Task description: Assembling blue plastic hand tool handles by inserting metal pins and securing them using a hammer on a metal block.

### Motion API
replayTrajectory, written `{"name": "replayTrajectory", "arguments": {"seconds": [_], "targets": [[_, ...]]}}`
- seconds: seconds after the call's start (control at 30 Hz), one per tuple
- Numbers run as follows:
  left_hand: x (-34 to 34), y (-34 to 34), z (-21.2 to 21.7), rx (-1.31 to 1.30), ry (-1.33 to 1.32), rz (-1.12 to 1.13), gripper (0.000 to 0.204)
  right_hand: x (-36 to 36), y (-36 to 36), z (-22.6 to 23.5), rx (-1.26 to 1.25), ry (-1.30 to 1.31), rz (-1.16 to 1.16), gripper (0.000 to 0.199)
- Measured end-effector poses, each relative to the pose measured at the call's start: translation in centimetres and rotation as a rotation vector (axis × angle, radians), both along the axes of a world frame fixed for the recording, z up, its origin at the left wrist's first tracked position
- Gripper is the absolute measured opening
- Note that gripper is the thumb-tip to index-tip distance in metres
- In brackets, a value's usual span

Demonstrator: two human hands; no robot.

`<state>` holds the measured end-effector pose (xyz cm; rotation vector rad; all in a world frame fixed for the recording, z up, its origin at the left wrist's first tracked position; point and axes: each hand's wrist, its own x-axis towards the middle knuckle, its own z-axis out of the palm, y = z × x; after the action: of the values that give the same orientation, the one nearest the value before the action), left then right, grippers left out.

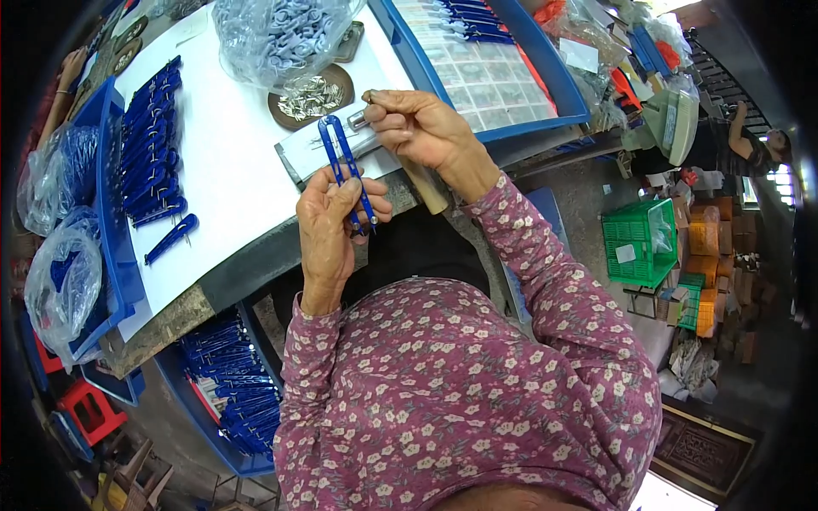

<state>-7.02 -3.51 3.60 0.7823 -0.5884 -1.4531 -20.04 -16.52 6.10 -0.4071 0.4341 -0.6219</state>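
I am pinching the closed end of a blue plastic U-shaped thread snip (345,166) in my left hand (328,226), thumb and fingers shut around its lower part, so the two arms are pointing up and away from me over the edge of the white-covered tabletop (230,162). My right hand (422,128) is curling around a small silvery metal piece (360,119), fingertips closed on it just beside the snip's upper tips; I cannot tell its exact shape.

Note on technique, as I judge it: I am keeping the left grip low so the arms stay free to flex, and bringing the metal piece in square to the tip rather than at a slant; a tilted entry would likely jam or slip.

Just beyond the hands, a round brown dish of small metal blades (311,95) is sitting on the tabletop, with a clear plastic bag of pale blue parts (277,34) behind it. To my left a row of finished dark blue snips (152,140) is lying along the white sheet. A blue tray of clear-packed items (486,64) is standing on the right.
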Motion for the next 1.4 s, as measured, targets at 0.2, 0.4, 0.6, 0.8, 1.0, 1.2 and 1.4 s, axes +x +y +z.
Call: {"name": "replayTrajectory", "arguments": {"seconds": [0.2,0.4,0.6,0.8,1.0,1.2,1.4], "targets": [[-0.2,0.0,0.0,0.012,-0.03,-0.022,0.015,0.0,0.1,0.1,0.101,-0.11,0.031,0.015],[-0.2,0.0,-0.3,0.008,-0.018,-0.026,0.016,0.5,1.0,0.7,-0.414,0.286,-0.106,0.017],[-0.2,0.2,-0.4,0.019,-0.003,-0.031,0.017,1.0,1.6,0.7,-0.683,0.471,-0.142,0.017],[-0.3,0.2,-0.7,0.0,0.015,-0.066,0.018,1.3,1.7,0.7,-0.897,0.637,-0.141,0.016],[-0.2,0.3,-0.5,0.006,0.017,-0.058,0.017,2.0,1.3,-0.1,-1.386,0.88,-0.258,0.013],[-0.3,0.4,-0.6,0.015,-0.002,-0.06,0.023,2.4,0.9,-1.1,-1.456,0.86,-0.297,0.012],[-0.3,0.3,-0.5,0.019,-0.013,-0.059,0.024,2.4,1.0,-1.2,-1.432,0.857,-0.254,0.011]]}}
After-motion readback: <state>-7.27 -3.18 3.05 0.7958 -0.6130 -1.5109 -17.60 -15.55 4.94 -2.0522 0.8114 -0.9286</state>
